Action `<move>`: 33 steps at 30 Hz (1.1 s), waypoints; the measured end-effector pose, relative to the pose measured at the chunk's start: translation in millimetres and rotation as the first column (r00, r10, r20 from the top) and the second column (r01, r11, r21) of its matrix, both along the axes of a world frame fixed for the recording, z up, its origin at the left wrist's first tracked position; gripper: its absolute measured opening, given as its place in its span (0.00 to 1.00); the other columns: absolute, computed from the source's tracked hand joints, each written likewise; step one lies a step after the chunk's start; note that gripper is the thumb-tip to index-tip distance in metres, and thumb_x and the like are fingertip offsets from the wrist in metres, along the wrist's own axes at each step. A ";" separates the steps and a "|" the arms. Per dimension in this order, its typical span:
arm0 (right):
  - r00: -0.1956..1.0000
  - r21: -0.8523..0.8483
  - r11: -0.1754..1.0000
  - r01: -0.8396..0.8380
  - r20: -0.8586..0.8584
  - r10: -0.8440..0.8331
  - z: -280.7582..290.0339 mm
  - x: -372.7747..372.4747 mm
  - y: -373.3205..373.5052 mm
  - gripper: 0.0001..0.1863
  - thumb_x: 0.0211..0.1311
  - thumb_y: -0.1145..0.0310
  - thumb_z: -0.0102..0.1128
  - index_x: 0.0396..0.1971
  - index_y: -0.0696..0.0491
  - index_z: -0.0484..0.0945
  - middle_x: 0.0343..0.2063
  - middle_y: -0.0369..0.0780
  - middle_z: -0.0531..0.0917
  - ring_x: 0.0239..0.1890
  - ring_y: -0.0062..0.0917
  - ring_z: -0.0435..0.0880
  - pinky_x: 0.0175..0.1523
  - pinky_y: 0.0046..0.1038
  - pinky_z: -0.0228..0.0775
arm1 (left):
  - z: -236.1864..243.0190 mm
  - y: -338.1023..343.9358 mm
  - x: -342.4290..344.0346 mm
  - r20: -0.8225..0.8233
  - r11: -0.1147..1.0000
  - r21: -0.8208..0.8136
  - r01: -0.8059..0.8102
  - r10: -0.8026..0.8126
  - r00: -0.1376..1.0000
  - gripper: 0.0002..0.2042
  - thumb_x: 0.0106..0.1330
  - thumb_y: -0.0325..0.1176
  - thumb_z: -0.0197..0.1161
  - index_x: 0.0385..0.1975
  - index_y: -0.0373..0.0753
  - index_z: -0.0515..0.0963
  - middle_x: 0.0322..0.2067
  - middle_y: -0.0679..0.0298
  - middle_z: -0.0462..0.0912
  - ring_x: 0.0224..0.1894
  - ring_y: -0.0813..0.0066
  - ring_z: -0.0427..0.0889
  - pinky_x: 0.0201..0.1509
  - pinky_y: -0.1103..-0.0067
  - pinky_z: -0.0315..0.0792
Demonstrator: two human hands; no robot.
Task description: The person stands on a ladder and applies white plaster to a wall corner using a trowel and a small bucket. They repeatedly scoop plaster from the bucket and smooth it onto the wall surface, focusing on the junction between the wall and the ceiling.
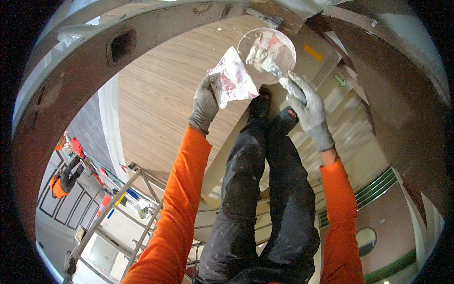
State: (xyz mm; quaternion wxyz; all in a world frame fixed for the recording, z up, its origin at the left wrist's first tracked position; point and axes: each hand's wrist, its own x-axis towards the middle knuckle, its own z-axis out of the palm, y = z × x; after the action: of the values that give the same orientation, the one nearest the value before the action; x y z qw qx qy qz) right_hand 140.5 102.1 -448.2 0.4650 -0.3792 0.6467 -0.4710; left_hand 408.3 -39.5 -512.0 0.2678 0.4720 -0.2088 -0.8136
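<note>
My left hand (205,105), in a grey work glove, is closed on the edge of a flat, four-sided plate (235,78) smeared with white and reddish paste. My right hand (310,110), gloved as well, grips the handle of a putty knife (295,91). Its blade end reaches into a round bucket (289,57) and is partly hidden by paste. Thick whitish filler paste (261,51) with a pink patch lies in the bucket. The plate is just left of the bucket, tilted.
I stand on a wood-patterned platform (161,90) with small white crumbs. Metal scaffold rails (111,208) rise at the lower left. Far below left, a person in orange (61,184) is near scattered gear. A brown curved beam (66,85) arches over the left; arrows mark the floor at right.
</note>
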 end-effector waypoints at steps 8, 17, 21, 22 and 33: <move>0.797 -0.191 0.968 -0.165 -0.603 0.016 -8.6 7.5 19.4 0.22 0.58 0.70 0.67 0.54 0.47 0.78 0.41 0.42 0.82 0.40 0.42 0.79 0.44 0.41 0.72 | 61.2 -1.6 -29.9 -0.381 0.930 0.357 -0.090 0.233 0.895 0.18 0.77 0.32 0.45 0.61 0.30 0.68 0.58 0.51 0.77 0.58 0.59 0.79 0.65 0.64 0.75; 0.802 -0.377 0.909 -0.176 -0.591 -0.089 -19.5 0.0 20.4 0.26 0.56 0.79 0.63 0.56 0.45 0.77 0.47 0.39 0.84 0.47 0.39 0.82 0.51 0.39 0.73 | 101.6 -7.8 -62.1 -0.283 0.955 0.294 -0.045 0.132 0.950 0.21 0.73 0.34 0.54 0.63 0.36 0.67 0.57 0.55 0.78 0.56 0.62 0.81 0.61 0.62 0.77; 0.743 -0.287 0.923 -0.258 -0.669 -0.001 -24.3 -17.3 21.6 0.27 0.54 0.78 0.62 0.56 0.45 0.77 0.48 0.39 0.83 0.47 0.39 0.82 0.51 0.39 0.73 | 102.5 -12.5 -59.2 -0.287 0.946 0.316 -0.072 0.167 0.943 0.21 0.72 0.34 0.56 0.63 0.36 0.68 0.56 0.54 0.78 0.55 0.61 0.81 0.60 0.62 0.77; 0.719 -0.279 0.912 -0.300 -0.694 0.024 -26.9 -20.5 21.0 0.27 0.54 0.78 0.62 0.56 0.45 0.77 0.48 0.39 0.83 0.47 0.39 0.81 0.51 0.40 0.73 | 104.2 -11.9 -57.9 -0.312 0.956 0.278 -0.094 0.182 0.933 0.21 0.72 0.33 0.56 0.63 0.36 0.68 0.56 0.54 0.79 0.54 0.61 0.81 0.60 0.63 0.77; 0.484 0.392 0.902 -0.181 -0.763 0.429 -64.9 -3.9 -27.7 0.35 0.59 0.71 0.56 0.69 0.42 0.63 0.51 0.41 0.76 0.52 0.38 0.74 0.58 0.41 0.67 | 124.8 -20.0 -51.5 -0.192 0.984 0.025 -0.176 0.178 0.965 0.13 0.68 0.31 0.56 0.49 0.34 0.79 0.50 0.59 0.82 0.54 0.65 0.79 0.63 0.67 0.73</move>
State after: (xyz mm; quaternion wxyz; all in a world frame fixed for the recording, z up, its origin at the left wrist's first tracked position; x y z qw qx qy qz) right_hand 136.6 74.4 -513.0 0.2224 -0.6017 0.7653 -0.0532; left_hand 356.8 -59.5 -387.2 0.3566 0.4084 -0.1354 -0.8293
